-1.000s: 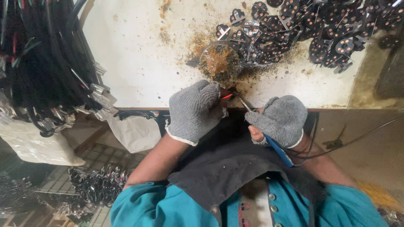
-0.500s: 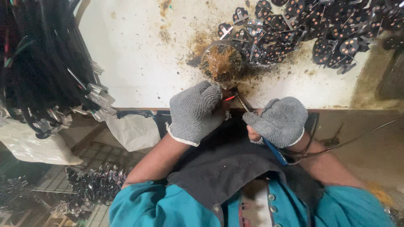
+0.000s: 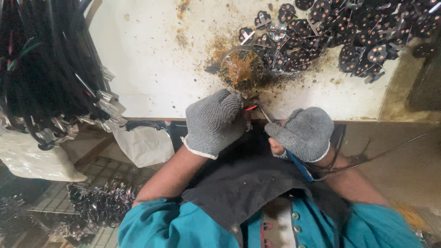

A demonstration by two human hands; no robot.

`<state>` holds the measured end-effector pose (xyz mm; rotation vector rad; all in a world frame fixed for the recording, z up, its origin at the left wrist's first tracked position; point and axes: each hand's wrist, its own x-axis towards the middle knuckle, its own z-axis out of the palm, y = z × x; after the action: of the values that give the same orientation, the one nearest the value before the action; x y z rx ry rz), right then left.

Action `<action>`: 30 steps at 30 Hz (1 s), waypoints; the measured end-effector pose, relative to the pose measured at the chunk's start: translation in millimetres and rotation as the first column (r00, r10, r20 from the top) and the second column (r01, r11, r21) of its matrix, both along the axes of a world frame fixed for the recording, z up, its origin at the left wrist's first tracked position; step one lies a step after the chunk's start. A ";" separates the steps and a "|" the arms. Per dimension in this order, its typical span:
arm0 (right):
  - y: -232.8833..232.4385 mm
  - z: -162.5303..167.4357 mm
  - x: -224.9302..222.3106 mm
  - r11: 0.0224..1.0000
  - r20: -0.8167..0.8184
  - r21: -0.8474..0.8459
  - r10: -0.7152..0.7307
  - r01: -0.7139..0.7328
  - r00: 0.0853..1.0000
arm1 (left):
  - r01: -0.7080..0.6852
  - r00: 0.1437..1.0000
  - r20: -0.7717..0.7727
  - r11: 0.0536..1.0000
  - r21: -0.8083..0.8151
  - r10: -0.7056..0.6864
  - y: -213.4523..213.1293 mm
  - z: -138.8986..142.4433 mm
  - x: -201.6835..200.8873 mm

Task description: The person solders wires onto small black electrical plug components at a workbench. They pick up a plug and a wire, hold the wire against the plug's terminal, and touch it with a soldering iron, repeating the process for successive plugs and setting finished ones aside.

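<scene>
Soldering step underway: left hand (image 3: 215,123) pinches red-tipped wire (image 3: 251,108), right hand (image 3: 304,133) grips soldering iron (image 3: 265,114), both at 6 o'clock of flux dish (image 3: 241,69). Next: steady tip contact, probably.

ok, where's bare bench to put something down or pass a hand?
Free: the white bench top between the black cable bundle and the brown-stained dish. A smaller bare strip lies right of the right hand, below the pile of round black parts. Crowded: around the dish, the left hand and that pile.
</scene>
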<state>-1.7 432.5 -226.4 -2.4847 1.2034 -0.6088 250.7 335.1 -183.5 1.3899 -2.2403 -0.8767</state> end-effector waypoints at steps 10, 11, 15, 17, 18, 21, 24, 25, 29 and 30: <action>-0.2 -0.5 5.2 0.986 -0.047 0.165 -0.009 0.017 0.999 | 0.019 1.000 0.007 0.999 0.048 -0.019 -3.3 3.0 1.6; -0.4 0.8 4.6 0.987 -0.009 0.157 -0.018 0.019 1.000 | 0.022 1.000 0.018 0.999 0.045 -0.023 -3.2 3.1 1.5; 0.5 1.3 2.3 0.993 0.142 0.116 -0.047 0.030 0.989 | -0.001 1.000 -0.014 1.000 0.022 0.001 -2.4 3.0 0.5; 1.8 -2.4 3.4 0.955 0.135 0.297 -0.050 0.008 0.990 | 0.007 1.000 -0.027 1.000 0.012 -0.007 -2.2 2.8 1.2; 2.4 -4.7 4.4 0.924 0.132 0.383 -0.050 -0.005 0.990 | 0.007 1.000 -0.023 1.000 0.014 -0.006 -2.0 2.4 1.5; 3.5 -8.1 4.8 0.784 0.123 0.620 -0.049 -0.038 0.991 | 0.011 1.000 -0.004 1.000 0.020 -0.011 -1.5 1.8 2.2; 3.2 -3.8 1.7 0.954 -0.077 0.298 0.073 -0.047 0.994 | 0.023 1.000 0.010 1.000 0.009 -0.023 -1.0 1.3 2.6; 3.3 -1.2 1.0 0.973 0.023 0.232 0.003 -0.009 1.000 | 0.020 1.000 0.005 1.000 -0.003 -0.020 -0.8 1.3 2.7; 6.7 8.2 2.3 0.982 0.097 0.169 -0.105 0.087 0.990 | 0.017 1.000 0.000 1.000 0.002 -0.017 0.3 1.9 3.7; 8.3 9.6 2.4 0.979 0.075 0.175 -0.114 0.100 0.991 | 0.018 1.000 -0.014 1.000 0.012 -0.018 0.5 2.1 4.2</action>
<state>0.6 440.8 -216.9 -2.2419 1.3057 -0.6047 254.9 335.6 -181.4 1.3664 -2.2442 -0.9041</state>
